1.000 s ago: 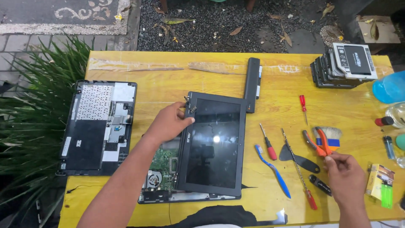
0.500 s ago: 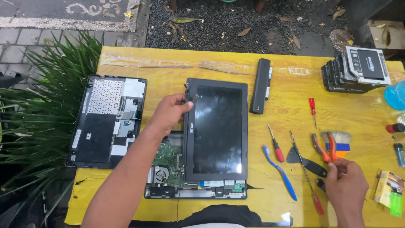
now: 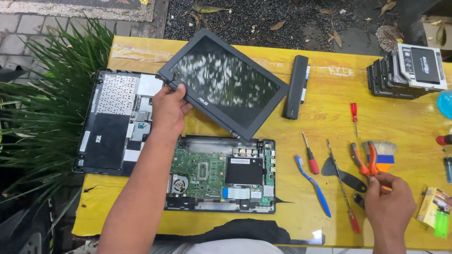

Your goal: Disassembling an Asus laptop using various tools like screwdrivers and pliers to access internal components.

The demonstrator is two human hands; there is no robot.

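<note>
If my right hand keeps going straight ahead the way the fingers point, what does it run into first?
Probably the orange-handled pliers: the right hand points up the table and its fingertips are already at the handle ends. Just beyond lies the paintbrush.

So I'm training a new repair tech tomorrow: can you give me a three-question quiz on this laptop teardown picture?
1. True or false: the left hand grips the screen panel by its corner, lifted clear of the laptop base.
2. What does the right hand touch?
A. the blue toothbrush
B. the orange-handled pliers
C. the black battery bar
3. Fill in: the detached keyboard cover lies to the ___ of the laptop base, as the camera sees it.

Key: 1 true; 2 B; 3 left.
</note>
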